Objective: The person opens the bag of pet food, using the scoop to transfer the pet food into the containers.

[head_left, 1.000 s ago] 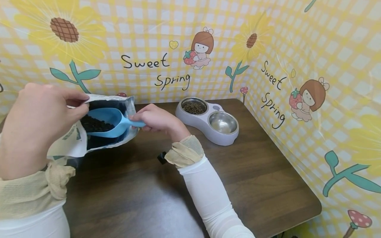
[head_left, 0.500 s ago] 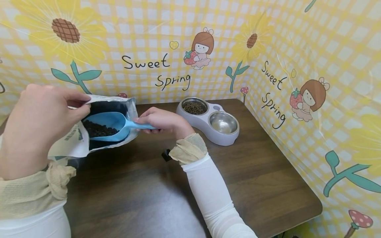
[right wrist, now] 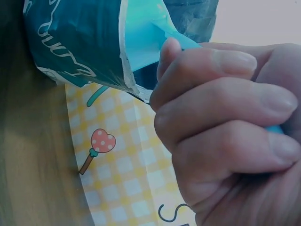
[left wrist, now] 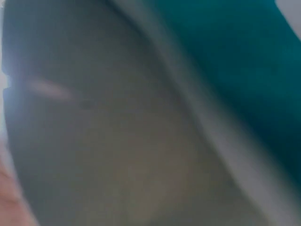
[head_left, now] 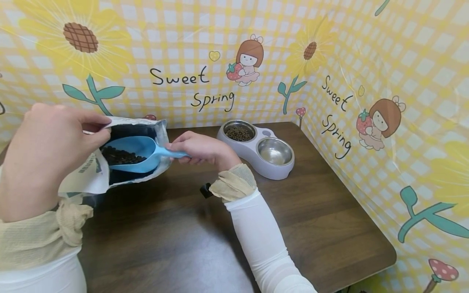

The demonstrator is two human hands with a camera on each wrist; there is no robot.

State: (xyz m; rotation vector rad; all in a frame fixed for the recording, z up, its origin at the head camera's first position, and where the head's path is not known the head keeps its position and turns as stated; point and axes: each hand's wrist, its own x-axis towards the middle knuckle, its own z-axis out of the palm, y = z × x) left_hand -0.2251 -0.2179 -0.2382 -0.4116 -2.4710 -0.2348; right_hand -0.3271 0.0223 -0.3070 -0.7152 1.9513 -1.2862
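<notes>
My left hand (head_left: pixel 55 150) pinches the upper edge of an open food bag (head_left: pixel 86 177), whose mouth faces right. Inside that mouth lies a blue scoop (head_left: pixel 148 162) loaded with dark kibble (head_left: pixel 122 156). The fingers of my right hand (head_left: pixel 199 148) curl round the scoop's handle, as the right wrist view also shows with the hand (right wrist: pixel 225 108) close beside the teal bag (right wrist: pixel 80 42). A blurred grey and teal surface, very near the lens, fills most of the left wrist view.
A pale double pet bowl (head_left: pixel 253 156) stands at the back right of the brown table (head_left: pixel 311 228). Its left steel bowl holds kibble (head_left: pixel 239 133); its right steel bowl (head_left: pixel 275 151) shows bare metal. Yellow checked cloth (head_left: pixel 176 36) hangs behind and to the right.
My right hand and the scoop have shifted a little to the right, so more of the handle shows. The left hand and bag have barely moved.
</notes>
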